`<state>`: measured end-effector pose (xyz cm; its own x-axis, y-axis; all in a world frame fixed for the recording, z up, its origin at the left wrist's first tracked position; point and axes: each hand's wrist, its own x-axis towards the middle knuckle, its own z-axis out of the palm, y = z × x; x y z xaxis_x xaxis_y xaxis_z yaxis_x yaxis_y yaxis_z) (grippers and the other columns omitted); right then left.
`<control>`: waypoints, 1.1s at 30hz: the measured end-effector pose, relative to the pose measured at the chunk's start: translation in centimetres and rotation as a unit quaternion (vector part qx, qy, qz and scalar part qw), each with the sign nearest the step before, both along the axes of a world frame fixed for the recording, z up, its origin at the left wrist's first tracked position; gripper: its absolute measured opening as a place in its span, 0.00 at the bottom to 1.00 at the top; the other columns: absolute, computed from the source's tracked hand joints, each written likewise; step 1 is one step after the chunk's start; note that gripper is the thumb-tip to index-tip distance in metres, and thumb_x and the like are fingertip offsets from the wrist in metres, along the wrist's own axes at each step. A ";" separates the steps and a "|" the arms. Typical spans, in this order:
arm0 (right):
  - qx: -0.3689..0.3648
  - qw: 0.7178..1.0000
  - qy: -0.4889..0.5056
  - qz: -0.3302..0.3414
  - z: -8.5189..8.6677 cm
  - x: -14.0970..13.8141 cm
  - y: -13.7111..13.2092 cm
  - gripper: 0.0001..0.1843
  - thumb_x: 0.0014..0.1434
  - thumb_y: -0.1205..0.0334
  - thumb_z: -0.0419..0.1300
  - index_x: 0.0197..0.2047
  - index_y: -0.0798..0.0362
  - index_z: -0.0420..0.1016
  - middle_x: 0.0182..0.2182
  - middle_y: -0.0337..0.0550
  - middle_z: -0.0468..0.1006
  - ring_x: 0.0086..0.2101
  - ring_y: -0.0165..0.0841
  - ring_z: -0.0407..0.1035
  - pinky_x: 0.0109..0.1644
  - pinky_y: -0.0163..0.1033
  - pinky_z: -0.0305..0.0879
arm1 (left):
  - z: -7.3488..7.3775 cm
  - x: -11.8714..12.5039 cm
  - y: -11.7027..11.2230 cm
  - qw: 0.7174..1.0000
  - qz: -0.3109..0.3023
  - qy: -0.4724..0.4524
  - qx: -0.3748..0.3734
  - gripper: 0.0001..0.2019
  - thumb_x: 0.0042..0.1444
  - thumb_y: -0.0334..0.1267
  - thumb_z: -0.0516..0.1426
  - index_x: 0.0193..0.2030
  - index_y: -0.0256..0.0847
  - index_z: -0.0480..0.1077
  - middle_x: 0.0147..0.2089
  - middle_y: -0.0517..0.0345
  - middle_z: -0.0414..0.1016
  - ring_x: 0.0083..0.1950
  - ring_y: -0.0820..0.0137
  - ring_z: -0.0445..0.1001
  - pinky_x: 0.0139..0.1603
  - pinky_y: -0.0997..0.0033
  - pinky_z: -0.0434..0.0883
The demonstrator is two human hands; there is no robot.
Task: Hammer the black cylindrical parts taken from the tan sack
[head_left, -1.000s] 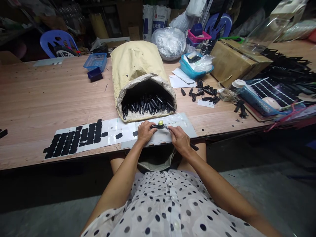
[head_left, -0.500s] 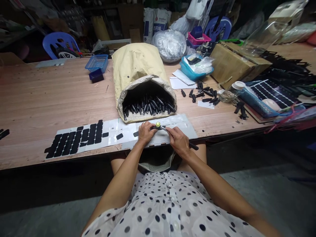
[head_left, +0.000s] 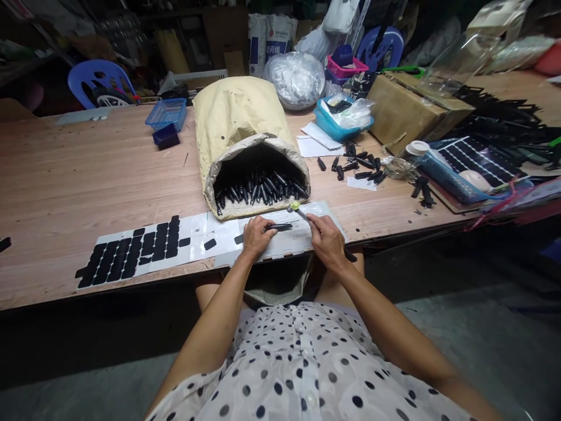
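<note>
My left hand is closed on a slim black piece, pressing it flat on a pale board at the table's front edge. My fingers hide the piece's left end. In my right hand is a small hammer with a yellow-green head, a metal shaft and a dark handle end below my palm. Its head is above and to the right of the black piece, apart from it. Just beyond my hands lies a large yellow paper sack, its mouth facing me, with many slim black pieces inside.
Black stickers cover the board's left part. Loose black pieces lie right of the sack, near a light-blue basket and a cardboard box. At the back left are a blue basket and a dark blue tray.
The hammer head has lifted off the black piece and moved up and right with my right hand. My left hand still holds the piece down. The view has shifted slightly.
</note>
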<state>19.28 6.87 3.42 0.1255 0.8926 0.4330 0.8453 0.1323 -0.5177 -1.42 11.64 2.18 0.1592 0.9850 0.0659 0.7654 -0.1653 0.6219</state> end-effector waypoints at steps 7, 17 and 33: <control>0.002 0.996 -0.002 -0.084 -0.9 3.2 1.4 0.19 0.66 0.60 0.50 0.49 0.48 0.81 0.36 0.46 0.77 0.37 0.37 0.71 0.40 0.39 0.66 | 0.5 0.0 -0.3 1.000 0.001 -0.005 0.000 0.16 0.52 0.32 0.61 0.48 0.50 0.78 0.42 0.58 0.76 0.49 0.60 0.71 0.52 0.59 0.67; -0.045 0.996 -0.006 -0.077 -2.3 3.3 0.7 0.18 0.65 0.62 0.52 0.50 0.48 0.81 0.37 0.46 0.77 0.39 0.37 0.71 0.42 0.38 0.67 | 0.2 -0.1 -0.1 1.000 -0.004 0.012 0.003 0.10 0.60 0.41 0.59 0.46 0.51 0.80 0.42 0.56 0.75 0.49 0.61 0.71 0.51 0.61 0.66; -0.042 0.996 -0.063 -0.042 -2.8 2.4 1.7 0.17 0.64 0.63 0.53 0.50 0.47 0.81 0.34 0.46 0.74 0.35 0.37 0.64 0.38 0.39 0.55 | 0.2 -0.1 0.2 0.999 0.025 0.041 -0.007 0.20 0.71 0.42 0.47 0.27 0.43 0.67 0.36 0.56 0.75 0.44 0.64 0.70 0.47 0.64 0.64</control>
